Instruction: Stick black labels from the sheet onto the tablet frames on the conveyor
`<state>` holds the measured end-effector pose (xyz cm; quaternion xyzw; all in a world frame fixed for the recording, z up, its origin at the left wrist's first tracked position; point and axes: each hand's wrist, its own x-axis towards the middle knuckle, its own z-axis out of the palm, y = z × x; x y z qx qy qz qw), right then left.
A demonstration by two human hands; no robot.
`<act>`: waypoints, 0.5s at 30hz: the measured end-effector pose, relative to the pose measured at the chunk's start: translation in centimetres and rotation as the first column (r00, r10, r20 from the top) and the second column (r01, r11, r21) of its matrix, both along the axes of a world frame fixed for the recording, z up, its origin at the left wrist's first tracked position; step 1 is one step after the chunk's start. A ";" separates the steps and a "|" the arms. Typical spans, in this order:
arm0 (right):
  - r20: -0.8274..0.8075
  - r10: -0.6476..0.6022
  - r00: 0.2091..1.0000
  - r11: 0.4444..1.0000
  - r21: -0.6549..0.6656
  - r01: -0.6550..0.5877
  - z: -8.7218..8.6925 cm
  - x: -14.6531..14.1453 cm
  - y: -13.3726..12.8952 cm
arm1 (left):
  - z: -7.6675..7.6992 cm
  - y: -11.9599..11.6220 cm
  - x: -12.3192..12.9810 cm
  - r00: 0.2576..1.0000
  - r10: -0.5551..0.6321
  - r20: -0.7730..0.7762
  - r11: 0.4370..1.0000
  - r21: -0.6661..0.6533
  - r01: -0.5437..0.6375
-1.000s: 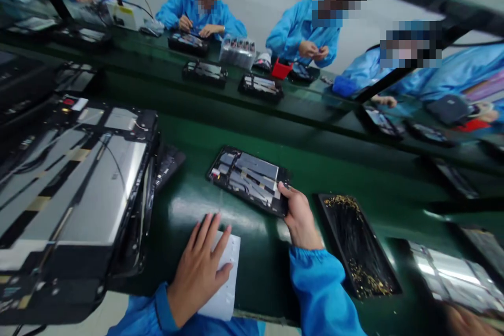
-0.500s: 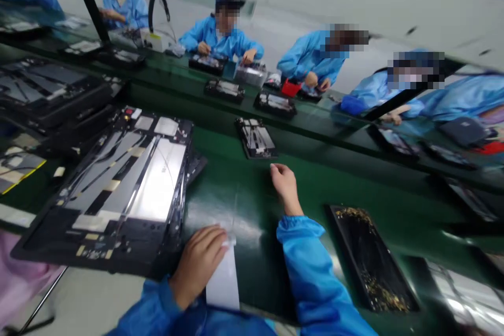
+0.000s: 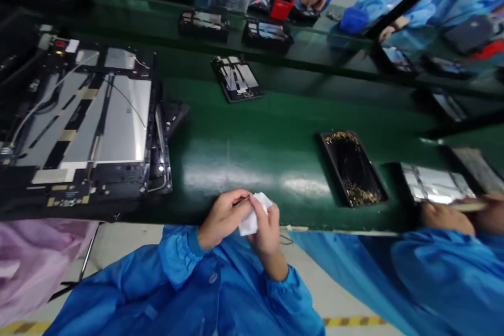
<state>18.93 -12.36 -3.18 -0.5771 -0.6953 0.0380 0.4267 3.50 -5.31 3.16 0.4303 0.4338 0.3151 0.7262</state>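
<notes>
1. My left hand [image 3: 222, 219] and right hand [image 3: 268, 233] are closed together on a white tissue [image 3: 252, 218], held just off the near edge of the green surface [image 3: 240, 142].
2. A thin dark tip [image 3: 242, 201], too small to identify, shows at the tissue's upper edge.
3. Left of my hands lies an opened tablet [image 3: 114, 121], internals exposed; ahead sits a smaller opened device [image 3: 235, 79].
4. To the right: a black tray [image 3: 346, 160] carrying gold-coloured scraps [image 3: 360, 197].

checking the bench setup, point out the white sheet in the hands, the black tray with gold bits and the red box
white sheet [image 3: 252, 222], head view, on its middle
black tray [image 3: 330, 160], head view, on its left rim
red box [image 3: 282, 10], head view, on its front wall
</notes>
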 end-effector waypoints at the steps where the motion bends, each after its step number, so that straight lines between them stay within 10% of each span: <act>1: -0.013 -0.037 0.999 0.999 0.005 0.037 0.3 0.5 -0.5 | 0.1 -0.8 0.0 0.999 -0.040 -0.023 0.999 0.024 0.040; 9: -0.158 -0.271 0.949 0.957 -0.148 0.249 2.9 -2.7 -6.1 | -0.2 -8.3 -4.6 0.881 -0.413 -0.230 0.883 0.137 0.449; 12: -0.147 -0.254 0.956 0.961 -0.150 0.232 2.0 -2.5 -6.0 | -0.3 -8.8 -5.7 0.737 -0.584 -0.341 0.684 0.282 0.673; 15: -0.162 -0.152 0.975 0.988 -0.054 0.145 1.0 -1.4 -6.6 | -0.1 -8.6 -4.5 0.667 -0.360 -0.652 0.460 0.498 0.735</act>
